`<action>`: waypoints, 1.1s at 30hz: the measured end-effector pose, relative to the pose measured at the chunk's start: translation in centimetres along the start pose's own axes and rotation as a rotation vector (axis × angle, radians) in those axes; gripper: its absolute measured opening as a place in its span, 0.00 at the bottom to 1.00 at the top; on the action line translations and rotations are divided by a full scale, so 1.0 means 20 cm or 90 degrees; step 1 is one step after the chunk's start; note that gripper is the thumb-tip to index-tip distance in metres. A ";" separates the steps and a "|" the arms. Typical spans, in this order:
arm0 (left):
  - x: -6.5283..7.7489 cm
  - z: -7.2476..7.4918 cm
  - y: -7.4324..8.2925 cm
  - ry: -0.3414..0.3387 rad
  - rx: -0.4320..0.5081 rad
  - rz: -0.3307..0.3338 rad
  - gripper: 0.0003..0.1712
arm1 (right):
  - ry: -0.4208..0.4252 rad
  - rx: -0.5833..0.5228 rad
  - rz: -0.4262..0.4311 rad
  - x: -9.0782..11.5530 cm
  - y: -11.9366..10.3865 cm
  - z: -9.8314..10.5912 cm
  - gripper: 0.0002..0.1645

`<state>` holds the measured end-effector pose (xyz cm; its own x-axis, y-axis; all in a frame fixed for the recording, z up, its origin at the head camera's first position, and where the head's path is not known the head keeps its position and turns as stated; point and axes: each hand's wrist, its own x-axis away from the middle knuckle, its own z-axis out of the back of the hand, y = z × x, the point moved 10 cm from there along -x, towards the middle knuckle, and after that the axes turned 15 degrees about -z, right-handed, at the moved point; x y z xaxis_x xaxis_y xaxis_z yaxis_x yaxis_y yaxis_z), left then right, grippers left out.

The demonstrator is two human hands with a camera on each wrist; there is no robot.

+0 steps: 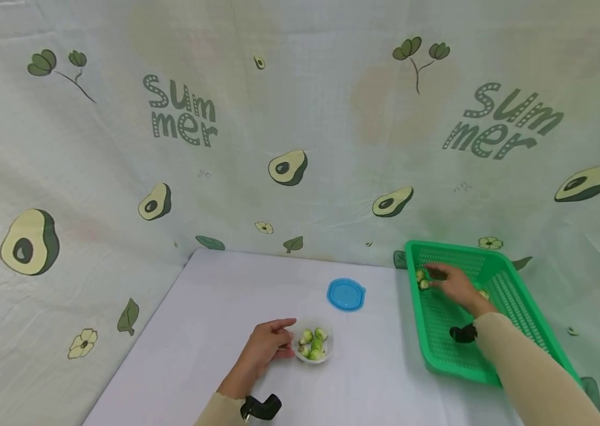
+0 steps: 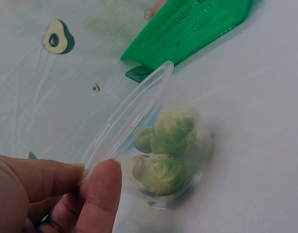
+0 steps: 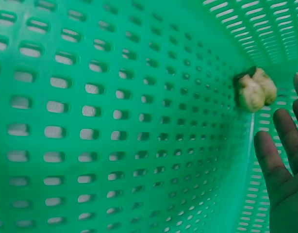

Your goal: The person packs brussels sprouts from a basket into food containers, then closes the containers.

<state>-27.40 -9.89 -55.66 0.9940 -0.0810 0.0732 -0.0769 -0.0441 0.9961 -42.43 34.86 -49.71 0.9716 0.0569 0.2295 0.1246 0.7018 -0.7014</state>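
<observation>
My left hand pinches the rim of a small clear plastic container between thumb and fingers. Inside it lie several green Brussels sprouts. Over on the right, my right hand reaches into a green slotted basket. Its fingers are extended and hold nothing visible in the right wrist view. They are close to a few Brussels sprouts in the basket's far left corner, with a gap between. Another sprout shows beyond my right wrist, partly hidden.
A blue lid lies flat on the white table, between the container and the basket. Behind the table hangs a pale cloth printed with avocados. The basket's raised walls surround my right hand.
</observation>
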 end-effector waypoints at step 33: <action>-0.02 -0.01 -0.01 -0.008 0.014 -0.006 0.28 | 0.023 0.097 0.013 -0.04 0.10 -0.05 0.11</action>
<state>-27.82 -9.73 -55.87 0.9937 -0.0930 0.0622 -0.0686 -0.0667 0.9954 -42.74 35.52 -52.07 0.9806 0.0491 0.1899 0.0752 0.8001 -0.5952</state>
